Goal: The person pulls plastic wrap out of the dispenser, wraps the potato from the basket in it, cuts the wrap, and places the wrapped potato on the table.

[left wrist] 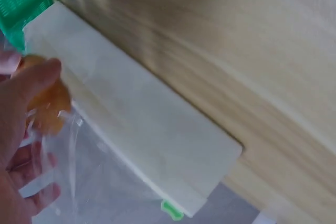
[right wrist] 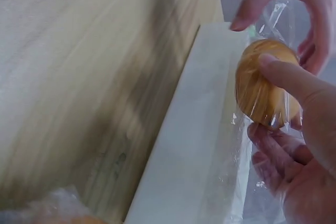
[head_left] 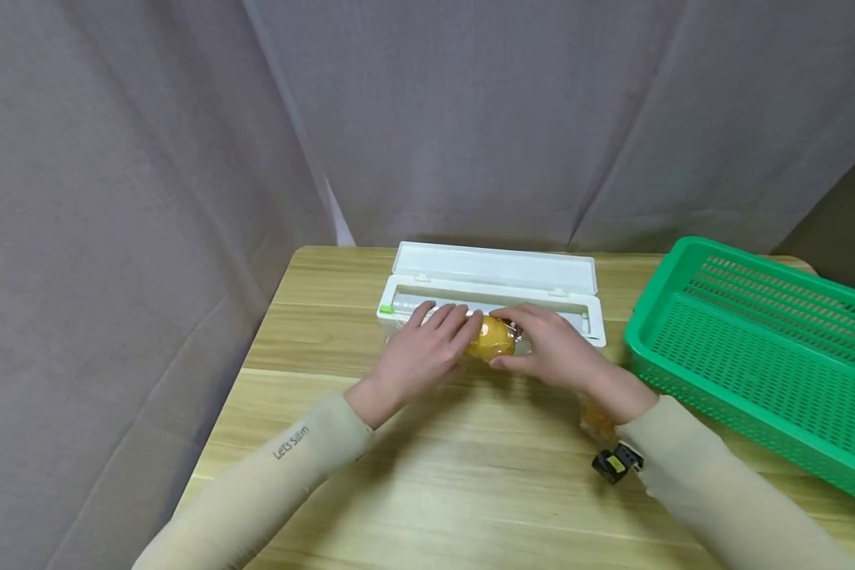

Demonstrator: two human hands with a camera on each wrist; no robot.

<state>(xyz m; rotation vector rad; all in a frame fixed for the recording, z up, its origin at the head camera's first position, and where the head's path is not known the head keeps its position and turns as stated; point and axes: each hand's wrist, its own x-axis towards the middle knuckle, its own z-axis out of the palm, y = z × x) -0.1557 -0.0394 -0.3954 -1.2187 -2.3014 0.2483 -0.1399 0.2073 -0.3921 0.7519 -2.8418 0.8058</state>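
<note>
My right hand (head_left: 559, 348) grips a round yellow-orange item (right wrist: 257, 90) wrapped in clear film, its thumb on one side and fingers on the other. The item's kind is unclear under the shiny film. My left hand (head_left: 427, 348) arches over the clear plastic film (left wrist: 92, 166) on the item's left side, with thumb and fingers spread apart. Just beyond both hands stands a white cling film dispenser (head_left: 598, 321), its lid (head_left: 495, 267) tipped back and a film roll (head_left: 413, 302) inside. A green slider (head_left: 386, 309) sits at its left end.
A green perforated basket (head_left: 637, 348) stands at the table's right side. Another film-wrapped orange item (head_left: 597, 419) lies beneath my right forearm, beside a black wrist camera (head_left: 616, 463). Grey curtains (head_left: 470, 119) hang behind the wooden table (head_left: 427, 491).
</note>
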